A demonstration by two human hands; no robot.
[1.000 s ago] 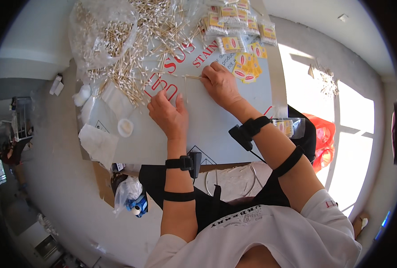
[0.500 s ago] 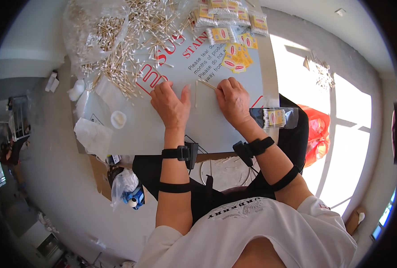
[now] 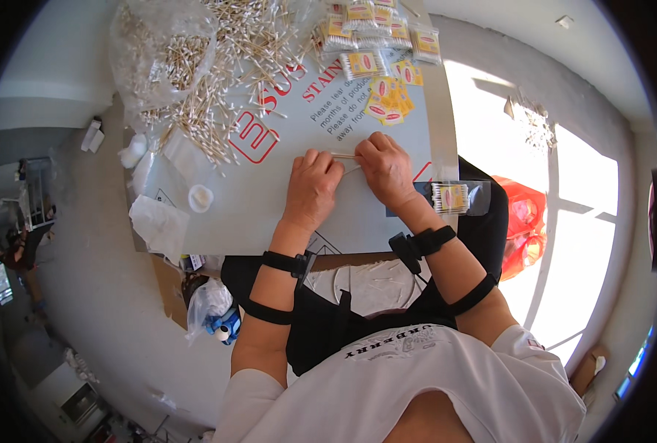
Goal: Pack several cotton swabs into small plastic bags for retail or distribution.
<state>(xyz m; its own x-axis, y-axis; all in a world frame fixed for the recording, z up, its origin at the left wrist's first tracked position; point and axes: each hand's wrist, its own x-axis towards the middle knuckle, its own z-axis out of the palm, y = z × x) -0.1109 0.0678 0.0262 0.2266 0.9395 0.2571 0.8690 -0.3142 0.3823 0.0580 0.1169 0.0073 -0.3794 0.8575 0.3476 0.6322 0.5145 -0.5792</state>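
My left hand and my right hand are close together over the middle of the table. A thin cotton swab spans the gap between their fingertips. The fingers of my right hand are pinched round its right end, and those of my left hand are closed at its left end. Just below, a second thin stick shows partly between the hands; which hand touches it I cannot tell. Beside my right wrist lies a clear packet of cotton swabs with a yellow label.
Loose cotton swabs spill from a clear plastic bag at the far left. Filled swab packets and yellow cards lie at the far right. A small white dish and white tissue sit left, on the grey table.
My left hand has moved right, toward my right hand, and its fingers have closed at the swab. My right hand has shifted slightly; the swab in it now lies nearly level.
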